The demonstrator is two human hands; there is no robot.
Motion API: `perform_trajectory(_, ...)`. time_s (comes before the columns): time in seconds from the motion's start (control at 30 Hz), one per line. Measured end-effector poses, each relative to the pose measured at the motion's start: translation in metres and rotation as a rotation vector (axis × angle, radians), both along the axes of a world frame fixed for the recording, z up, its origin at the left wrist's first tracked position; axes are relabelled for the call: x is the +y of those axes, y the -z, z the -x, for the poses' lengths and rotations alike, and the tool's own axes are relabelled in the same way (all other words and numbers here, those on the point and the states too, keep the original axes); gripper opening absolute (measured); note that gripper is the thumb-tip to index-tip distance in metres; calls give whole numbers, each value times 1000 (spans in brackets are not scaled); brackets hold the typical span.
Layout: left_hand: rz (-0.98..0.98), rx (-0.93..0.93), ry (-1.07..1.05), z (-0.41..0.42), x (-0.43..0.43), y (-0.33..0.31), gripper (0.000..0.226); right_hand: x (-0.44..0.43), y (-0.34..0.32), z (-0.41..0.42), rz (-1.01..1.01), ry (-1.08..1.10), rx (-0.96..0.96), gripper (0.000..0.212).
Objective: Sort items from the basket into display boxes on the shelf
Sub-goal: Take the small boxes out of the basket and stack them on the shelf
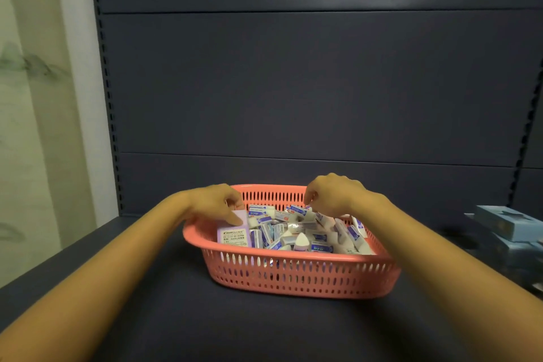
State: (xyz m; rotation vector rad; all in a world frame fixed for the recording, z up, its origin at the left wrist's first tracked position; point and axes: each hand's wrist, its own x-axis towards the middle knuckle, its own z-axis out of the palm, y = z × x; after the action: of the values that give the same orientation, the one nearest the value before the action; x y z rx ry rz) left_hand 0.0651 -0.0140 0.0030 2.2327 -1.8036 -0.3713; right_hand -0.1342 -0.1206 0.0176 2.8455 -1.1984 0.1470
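At the left end of the basket [293, 273], the left hand [217, 200] gripped the purple box [233, 233], display boxes [505, 223] lying well rightward; right hand [332, 194] grasp indeterminate.

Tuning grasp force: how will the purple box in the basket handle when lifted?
The purple box looks like thin printed card with flat faces: probably stiff yet crushable, likely light. It sits tilted among loose packets, the left hand gripping its top, so it may tip if released.
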Motion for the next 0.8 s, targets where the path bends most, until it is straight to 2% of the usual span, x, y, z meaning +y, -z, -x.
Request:
perform_trajectory(0.13,105,61,74,2,13,-18,3,0,-1,-17,-52,-51,15,36)
perform_trajectory(0.23,104,26,52,8,21,-29,11,1,0,-31,-106,-103,18,35)
perform_trajectory(0.37,76,119,14,16,35,-32,16,3,-2,-49,-170,-204,37,36)
perform_trajectory(0.5,254,-93,-109,18,43,-30,29,9,-1,-64,-222,-300,160,38)
perform_trajectory(0.63,380,-145,-282,9,42,-15,21,6,7,-81,-126,-255,187,32)
perform_trajectory(0.8,468,13,-347,-4,47,-14,22,3,11,-93,-39,-151,124,38)
